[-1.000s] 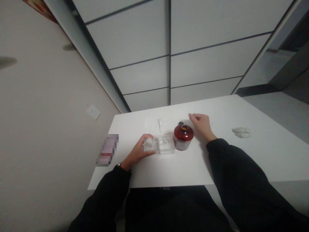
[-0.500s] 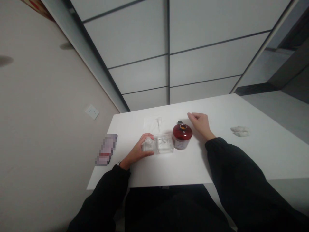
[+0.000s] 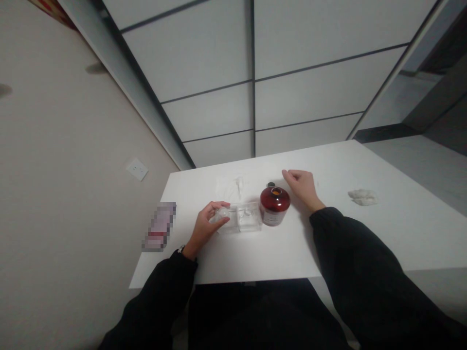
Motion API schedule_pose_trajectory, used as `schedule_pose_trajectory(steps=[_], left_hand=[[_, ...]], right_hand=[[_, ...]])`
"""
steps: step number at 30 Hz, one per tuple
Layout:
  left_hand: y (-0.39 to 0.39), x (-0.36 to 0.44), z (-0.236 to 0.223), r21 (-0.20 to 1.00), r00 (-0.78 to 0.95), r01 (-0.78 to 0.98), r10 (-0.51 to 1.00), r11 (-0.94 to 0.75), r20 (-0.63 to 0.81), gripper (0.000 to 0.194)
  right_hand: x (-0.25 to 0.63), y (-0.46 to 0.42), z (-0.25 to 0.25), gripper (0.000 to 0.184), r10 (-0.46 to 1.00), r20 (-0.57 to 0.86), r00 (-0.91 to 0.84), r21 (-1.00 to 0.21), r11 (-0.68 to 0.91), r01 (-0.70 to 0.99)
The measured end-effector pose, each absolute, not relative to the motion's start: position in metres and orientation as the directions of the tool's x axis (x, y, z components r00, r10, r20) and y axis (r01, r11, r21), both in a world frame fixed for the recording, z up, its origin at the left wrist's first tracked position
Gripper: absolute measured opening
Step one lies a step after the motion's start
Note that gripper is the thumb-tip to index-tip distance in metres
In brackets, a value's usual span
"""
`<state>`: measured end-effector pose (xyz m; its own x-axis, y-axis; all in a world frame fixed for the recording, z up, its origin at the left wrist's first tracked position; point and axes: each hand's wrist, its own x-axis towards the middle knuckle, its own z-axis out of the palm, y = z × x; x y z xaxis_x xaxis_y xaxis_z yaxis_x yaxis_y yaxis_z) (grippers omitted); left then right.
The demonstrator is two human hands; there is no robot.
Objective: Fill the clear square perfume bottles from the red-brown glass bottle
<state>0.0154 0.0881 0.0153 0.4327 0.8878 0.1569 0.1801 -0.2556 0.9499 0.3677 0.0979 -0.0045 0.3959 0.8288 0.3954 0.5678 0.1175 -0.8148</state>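
A clear plastic box (image 3: 249, 225) with two compartments lies on the white table. At its left compartment my left hand (image 3: 205, 227) curves its thumb and fingers round a small clear round-topped piece (image 3: 223, 212); its lower part is hard to make out. In the right compartment sits another clear item (image 3: 249, 213), too faint to name. Touching or close by the box's right end is a red-brown bottle (image 3: 275, 206), upright, its mouth uncovered and a pale label on its front. My right hand (image 3: 301, 184) rests closed on the table right of the bottle, apart from it.
Behind the bottle lies a small dark cap-like thing (image 3: 271, 184). A whitish piece (image 3: 239, 186) on clear plastic lies beyond the box. At left is a blurred-out pinkish phone-shaped object (image 3: 160, 226); at right, a crumpled tissue (image 3: 363, 197). The white table (image 3: 255, 262) meets a wall at left.
My left hand's thumb has shifted up from the box's near edge and closed in round the clear round-topped piece. My right hand and the bottle have stayed put.
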Motion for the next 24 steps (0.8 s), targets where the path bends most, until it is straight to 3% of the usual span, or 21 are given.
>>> schedule_pose_trajectory(steps=[9,24], left_hand=[[0.0865,0.0132,0.0244,0.908,0.464,0.250,0.865,-0.336,0.193,0.032],[0.0854,0.0123,0.0226,0.879,0.440,0.264,0.860,-0.397,0.257,0.028]], right_hand=[[0.3673,0.0970,-0.0043,0.051,0.831,0.384,0.402,-0.821,0.108,0.561],[0.3660,0.0967,-0.0030,0.050,0.831,0.382,0.405,-0.821,0.104,0.562]])
